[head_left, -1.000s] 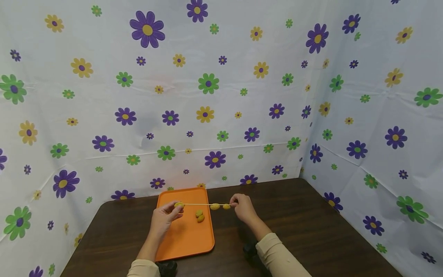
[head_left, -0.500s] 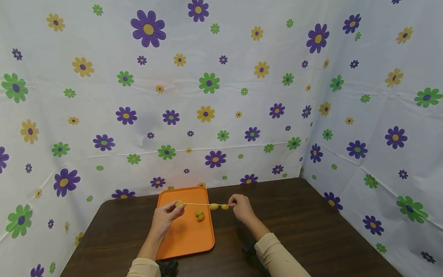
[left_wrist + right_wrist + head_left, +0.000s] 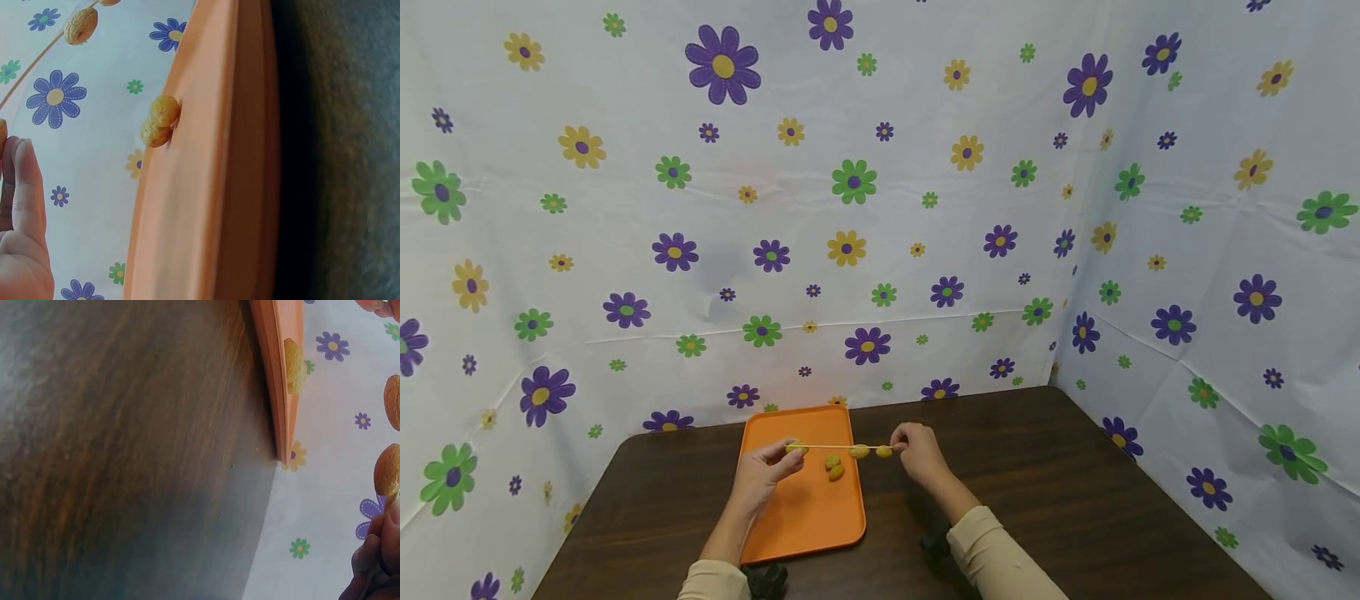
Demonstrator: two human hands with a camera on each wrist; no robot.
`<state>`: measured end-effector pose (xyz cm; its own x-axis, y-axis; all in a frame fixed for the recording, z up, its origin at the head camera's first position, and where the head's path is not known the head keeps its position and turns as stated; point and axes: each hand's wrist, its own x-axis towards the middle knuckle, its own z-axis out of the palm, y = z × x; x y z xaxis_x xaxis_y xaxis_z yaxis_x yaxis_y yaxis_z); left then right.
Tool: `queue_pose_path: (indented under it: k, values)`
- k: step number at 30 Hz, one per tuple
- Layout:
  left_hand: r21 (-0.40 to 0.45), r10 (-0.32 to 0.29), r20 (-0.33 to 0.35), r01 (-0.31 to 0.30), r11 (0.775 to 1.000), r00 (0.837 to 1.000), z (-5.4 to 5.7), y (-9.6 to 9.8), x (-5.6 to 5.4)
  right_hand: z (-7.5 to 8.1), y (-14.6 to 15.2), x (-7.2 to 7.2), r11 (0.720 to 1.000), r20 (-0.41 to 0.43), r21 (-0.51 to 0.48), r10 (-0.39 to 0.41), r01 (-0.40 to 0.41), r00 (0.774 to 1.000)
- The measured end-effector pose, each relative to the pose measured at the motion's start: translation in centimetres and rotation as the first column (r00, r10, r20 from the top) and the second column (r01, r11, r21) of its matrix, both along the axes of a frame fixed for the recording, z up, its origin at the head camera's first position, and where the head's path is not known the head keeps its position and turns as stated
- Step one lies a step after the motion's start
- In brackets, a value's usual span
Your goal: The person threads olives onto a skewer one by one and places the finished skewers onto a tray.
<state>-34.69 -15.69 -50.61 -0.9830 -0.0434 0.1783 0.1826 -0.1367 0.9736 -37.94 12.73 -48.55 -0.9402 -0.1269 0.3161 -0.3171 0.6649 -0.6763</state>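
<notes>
A thin pale skewer [image 3: 829, 447] is held level above the tray, with two wrinkled yellow-brown oval pieces threaded on it towards its right end. These are one oval piece [image 3: 859, 451] and a smaller piece [image 3: 884, 451]. My left hand [image 3: 757, 479] pinches a third yellow oval [image 3: 797, 447] at the skewer's left end, partly hidden by the fingers. At the opposite end, my right hand [image 3: 921, 457] pinches the skewer, just beyond the smaller piece. In the right wrist view, the threaded piece [image 3: 389, 470] sits right above the right fingertips. What kind of food they are is unclear.
An orange tray [image 3: 805, 525] lies on the dark wooden table [image 3: 1075, 492], below the left hand. Loose yellow ovals [image 3: 835, 472] lie together near its right side. A white flowered cloth [image 3: 902, 367] hangs behind and to the right.
My hands have come slightly closer together, the right moving left and the left a little right. The gap between the left-hand oval and the other threaded pieces has narrowed.
</notes>
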Motion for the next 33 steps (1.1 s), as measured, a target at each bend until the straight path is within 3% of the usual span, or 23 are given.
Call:
queue_pose_path:
  k: [6,12,26,33]
  values:
    - [-0.015,-0.014,0.008,0.014,1.0,1.0,-0.1,0.2,-0.1,0.3,-0.4,0.1,1.0,-0.012,0.003,-0.005,0.005,1.0]
    - [-0.059,-0.012,0.037,0.014,0.998,0.999,0.0,0.4,-0.2,0.5,-0.9,0.2,1.0,-0.076,0.021,0.013,-0.011,0.997]
    - [-0.075,-0.003,0.053,0.007,0.997,0.999,-0.1,1.1,-0.4,0.5,-1.6,0.3,1.0,-0.097,0.021,0.023,-0.021,0.995]
    - [-0.062,-0.011,0.069,0.016,0.998,0.998,-0.2,1.5,-0.3,0.5,-2.0,0.5,1.0,-0.036,-0.003,0.014,-0.014,0.999]
